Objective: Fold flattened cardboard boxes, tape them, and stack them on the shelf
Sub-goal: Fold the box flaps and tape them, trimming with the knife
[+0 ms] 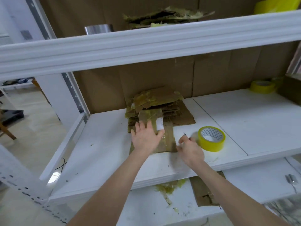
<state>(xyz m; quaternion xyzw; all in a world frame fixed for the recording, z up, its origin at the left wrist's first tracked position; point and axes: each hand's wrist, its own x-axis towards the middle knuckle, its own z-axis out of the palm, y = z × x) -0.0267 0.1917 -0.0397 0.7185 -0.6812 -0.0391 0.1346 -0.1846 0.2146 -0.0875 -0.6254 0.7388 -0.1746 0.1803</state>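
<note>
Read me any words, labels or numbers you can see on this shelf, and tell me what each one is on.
No text here is legible.
White rectangular label on the flat brown cardboard piece under the left hand: faint print, too blurred to read.
Yellow tape roll near the right hand: core shows a triangle pattern only, no words.

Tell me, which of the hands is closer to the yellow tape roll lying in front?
The right. The right hand sits just left of the yellow tape roll, nearly touching it. The left hand lies flat on the cardboard box, farther left.
</note>
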